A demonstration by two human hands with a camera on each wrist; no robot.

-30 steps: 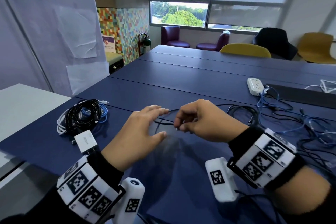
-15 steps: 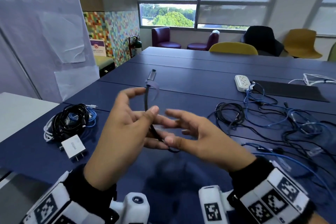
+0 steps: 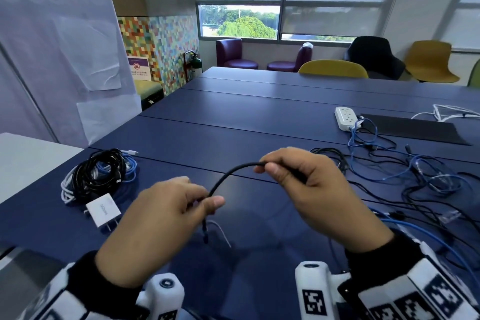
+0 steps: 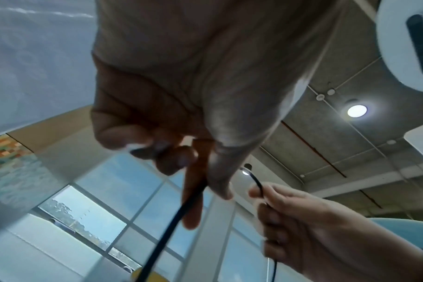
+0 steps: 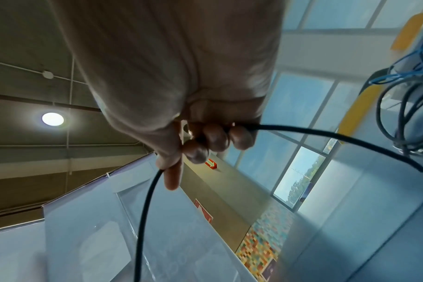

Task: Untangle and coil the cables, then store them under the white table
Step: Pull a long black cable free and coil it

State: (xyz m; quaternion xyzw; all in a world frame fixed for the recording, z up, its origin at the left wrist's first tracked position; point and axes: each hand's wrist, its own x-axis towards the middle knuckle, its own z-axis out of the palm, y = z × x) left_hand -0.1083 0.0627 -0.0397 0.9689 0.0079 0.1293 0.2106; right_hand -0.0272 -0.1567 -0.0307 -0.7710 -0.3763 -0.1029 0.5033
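Both hands raised above the blue table, holding one black cable.

Right hand: fingers curled, thumb and forefinger pinching the cable's upper span. Left hand: lower, pinching the same cable; its free end hangs below. Coiled bundle lies left, loose tangle right.
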